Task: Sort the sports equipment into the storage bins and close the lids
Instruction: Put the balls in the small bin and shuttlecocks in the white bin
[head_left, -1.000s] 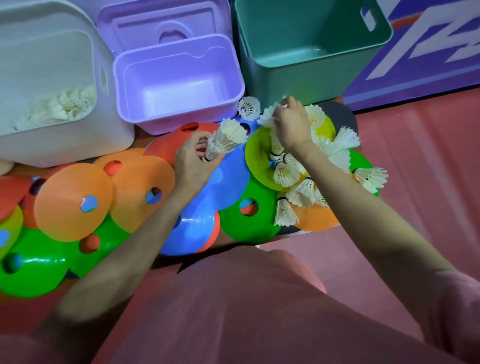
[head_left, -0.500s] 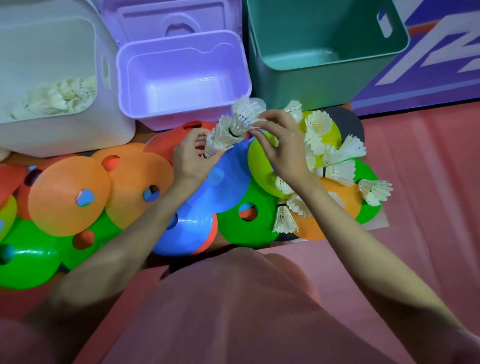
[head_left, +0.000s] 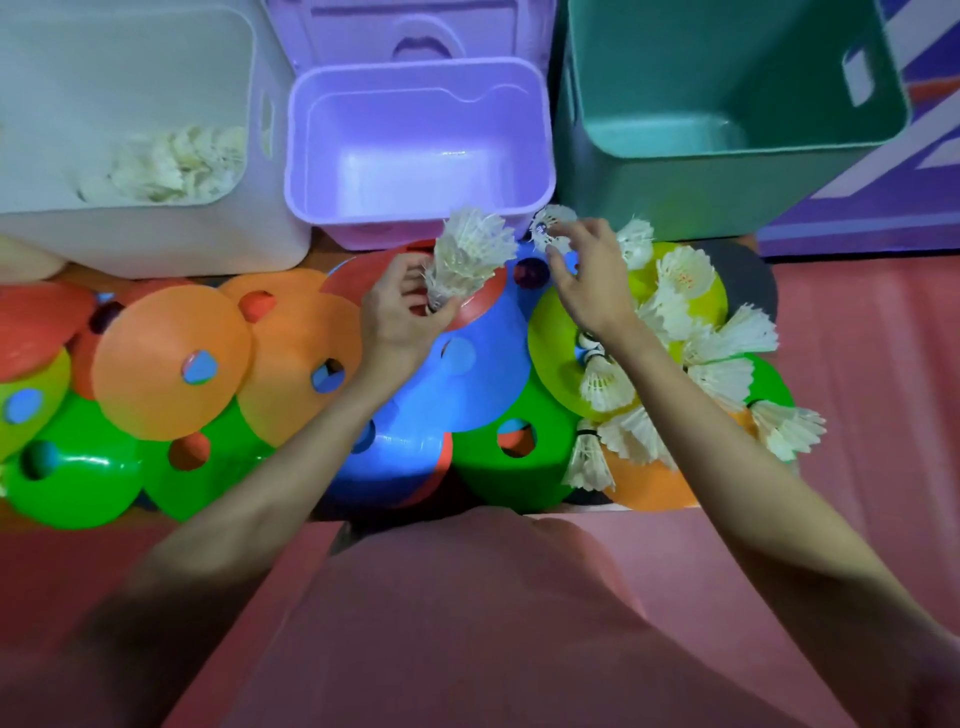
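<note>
My left hand grips a nested stack of white shuttlecocks by its base, just in front of the purple bin. My right hand reaches to a single shuttlecock lying by the teal bin, thumb and fingertips pinching its feather edge. Several loose shuttlecocks lie on the yellow cone and on neighbouring cones under my right forearm. The white bin at the left holds a heap of shuttlecocks. The purple and teal bins are open and hold nothing.
Flat disc cones overlap across the floor in front of the bins: orange, green, blue, red. A purple lid leans behind the purple bin. Red mat lies to the right, and my knee is below.
My right hand slid a shuttlecock onto the stack in my left hand, then moved right to another one by the teal bin. The stack has grown taller.
</note>
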